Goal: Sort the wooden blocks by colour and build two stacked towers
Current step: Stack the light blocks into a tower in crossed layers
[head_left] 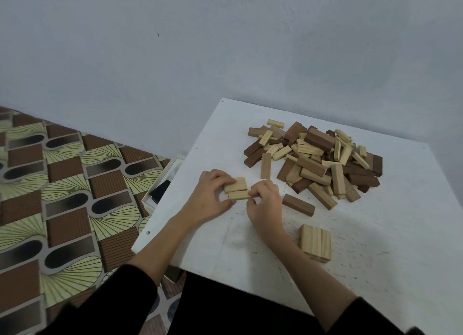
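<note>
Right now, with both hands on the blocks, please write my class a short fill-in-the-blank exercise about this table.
1. Both hands, left hand and right hand, hold two ____-coloured blocks lying side by side.
2. The small stack near the right forearm is made of ____ blocks only.
3. One ____ block lies alone between the right hand and the pile.

Missing words: light; light; dark

Left ends of two light blocks (pixel 236 188) hidden under left hand (pixel 211 197) fingers (pixel 225 178); right ends covered by right hand (pixel 264 200). Whether third block lies beneath pair: cannot tell. Lower blocks in mixed pile (pixel 318 159) buried, count unreadable. Small light stack (pixel 316 243): layer count unclear, near side unseen. White box (pixel 160 184) beside counter (pixel 375 247) partly hidden by counter edge; dark contents unidentifiable. Counter right side cut by frame edge. Both sleeves cut at bottom edge.
</note>
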Demonstrator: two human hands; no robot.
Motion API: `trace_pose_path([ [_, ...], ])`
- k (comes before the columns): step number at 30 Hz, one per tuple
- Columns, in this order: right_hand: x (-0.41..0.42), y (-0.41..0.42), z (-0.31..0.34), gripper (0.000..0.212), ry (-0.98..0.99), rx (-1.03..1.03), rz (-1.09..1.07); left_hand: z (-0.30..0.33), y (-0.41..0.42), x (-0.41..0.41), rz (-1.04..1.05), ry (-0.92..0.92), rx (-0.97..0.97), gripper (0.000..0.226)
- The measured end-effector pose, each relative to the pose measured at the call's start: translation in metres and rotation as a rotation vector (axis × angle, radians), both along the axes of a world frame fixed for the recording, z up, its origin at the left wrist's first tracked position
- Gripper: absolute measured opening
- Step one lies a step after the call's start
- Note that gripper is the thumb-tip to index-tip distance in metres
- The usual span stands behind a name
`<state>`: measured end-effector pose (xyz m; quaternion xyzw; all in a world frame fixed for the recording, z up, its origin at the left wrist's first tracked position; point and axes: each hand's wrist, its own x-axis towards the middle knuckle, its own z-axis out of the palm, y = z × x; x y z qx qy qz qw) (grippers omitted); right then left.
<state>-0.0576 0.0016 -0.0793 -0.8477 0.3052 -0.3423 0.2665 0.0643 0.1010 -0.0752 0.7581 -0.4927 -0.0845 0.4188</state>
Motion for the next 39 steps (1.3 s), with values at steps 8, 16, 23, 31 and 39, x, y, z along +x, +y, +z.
trace_pose_path([
  [8,0.0,0.006,0.002,0.033,0.04,-0.011,0.034,0.003,0.002,-0.001,0.027,0.007,-0.039,0.041],
  [16,0.0,-0.002,0.009,0.039,-0.006,-0.057,-0.047,0.005,0.001,-0.002,0.067,0.048,-0.064,0.025],
  [23,0.014,-0.015,0.019,0.034,0.057,0.013,0.008,0.006,0.004,-0.004,0.092,0.134,-0.1,0.03],
  [31,0.019,-0.023,0.016,0.012,0.151,0.099,0.116,0.001,0.005,-0.001,0.002,0.182,-0.158,0.026],
  [39,0.012,-0.016,0.009,0.028,0.147,0.047,0.167,0.0,0.005,-0.001,-0.011,0.18,-0.15,0.006],
])
